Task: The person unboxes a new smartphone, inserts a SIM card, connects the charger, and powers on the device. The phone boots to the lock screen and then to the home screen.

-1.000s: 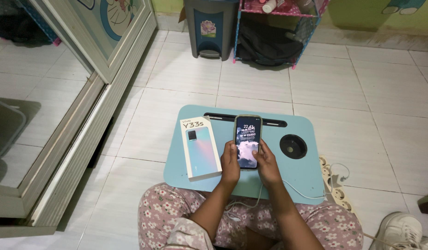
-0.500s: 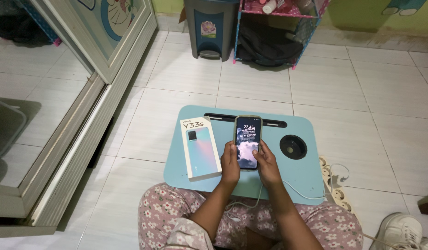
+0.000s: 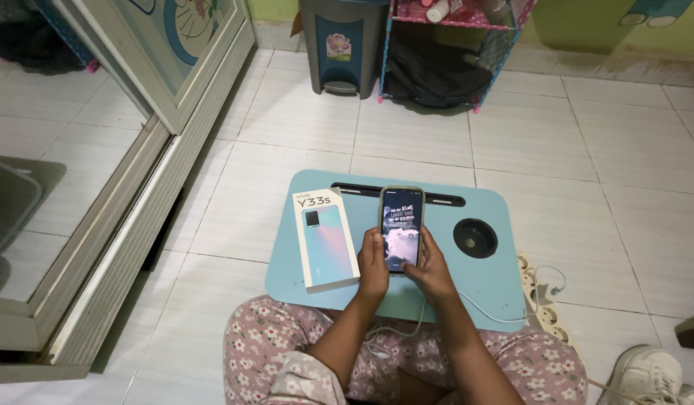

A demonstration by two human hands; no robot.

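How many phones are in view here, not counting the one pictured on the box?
1. The phone is held upright over the blue lap table by the left hand and right hand. The phone box beside it is closed, so its contents are hidden.

the lower part of the phone (image 3: 401, 229) is covered by both hands, left (image 3: 374, 266) and right (image 3: 431, 271), so its bottom edge is unseen. the counter (image 3: 482, 277) has its near edge hidden behind the forearms. the white shoe (image 3: 654, 379) (bottom right) is cut off by the frame, as is the bin (image 3: 341, 45) at the top.
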